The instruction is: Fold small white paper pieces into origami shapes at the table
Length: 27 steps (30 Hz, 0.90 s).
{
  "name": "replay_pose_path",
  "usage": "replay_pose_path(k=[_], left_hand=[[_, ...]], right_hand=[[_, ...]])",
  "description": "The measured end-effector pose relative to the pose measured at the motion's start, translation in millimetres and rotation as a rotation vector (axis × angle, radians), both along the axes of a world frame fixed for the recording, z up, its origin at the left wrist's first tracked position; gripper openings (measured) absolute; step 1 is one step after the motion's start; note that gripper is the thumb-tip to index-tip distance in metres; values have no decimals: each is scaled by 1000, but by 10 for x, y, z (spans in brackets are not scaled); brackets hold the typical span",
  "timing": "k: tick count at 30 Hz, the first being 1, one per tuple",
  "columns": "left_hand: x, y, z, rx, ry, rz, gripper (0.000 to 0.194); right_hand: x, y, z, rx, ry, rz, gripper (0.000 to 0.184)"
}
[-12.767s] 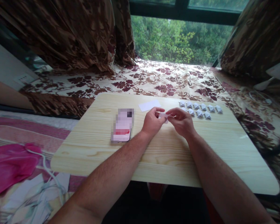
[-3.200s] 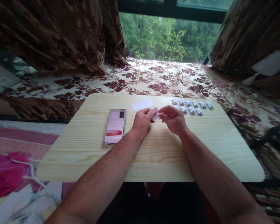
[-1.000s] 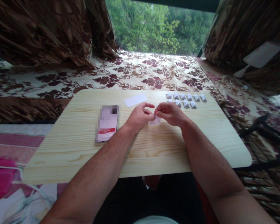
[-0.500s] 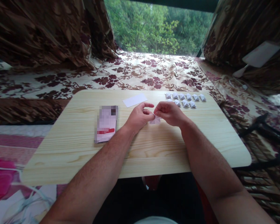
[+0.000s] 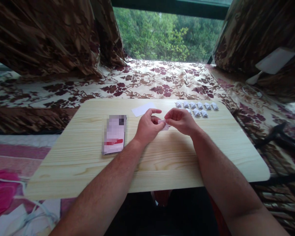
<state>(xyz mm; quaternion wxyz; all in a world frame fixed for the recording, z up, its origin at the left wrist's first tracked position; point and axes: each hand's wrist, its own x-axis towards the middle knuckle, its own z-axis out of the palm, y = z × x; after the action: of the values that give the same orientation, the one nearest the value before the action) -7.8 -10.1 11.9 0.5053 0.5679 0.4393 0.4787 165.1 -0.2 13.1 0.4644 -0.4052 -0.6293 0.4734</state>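
Between my two hands, over the middle of the wooden table, is a small piece of white folded paper (image 5: 164, 126). My left hand (image 5: 149, 125) pinches its left side with thumb and a bent finger, while the index finger stays raised. The fingertips of my right hand (image 5: 181, 120) are closed on the paper's upper right edge. Several small folded paper shapes (image 5: 200, 105), pointed on top, stand in two rows just beyond my right hand, which hides part of the nearer row. Behind my left hand lies a flat white paper strip (image 5: 142, 109).
A phone (image 5: 114, 135) lies on the table (image 5: 76, 164) left of my left forearm. Floral cloth (image 5: 162, 78) covers the ledge behind, below a window. A white lamp (image 5: 275, 60) stands at the right. Cables and papers (image 5: 36, 209) lie at lower left.
The view has tilted up a little, so the table sits lower in it. My fingers have shifted slightly on the small paper, both hands staying close together.
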Motion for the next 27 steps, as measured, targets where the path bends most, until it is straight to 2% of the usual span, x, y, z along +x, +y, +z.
replay_pose_path(k=[9, 18, 27], left_hand=[[0, -15, -21, 18, 16, -28, 47], [-1, -16, -9, 15, 15, -48, 44], [0, 11, -45, 0, 24, -68, 43]], right_hand=[[-2, -1, -23, 7, -71, -23, 5], [3, -10, -53, 55, -193, -85, 3], [-7, -10, -67, 68, -209, -87, 3]])
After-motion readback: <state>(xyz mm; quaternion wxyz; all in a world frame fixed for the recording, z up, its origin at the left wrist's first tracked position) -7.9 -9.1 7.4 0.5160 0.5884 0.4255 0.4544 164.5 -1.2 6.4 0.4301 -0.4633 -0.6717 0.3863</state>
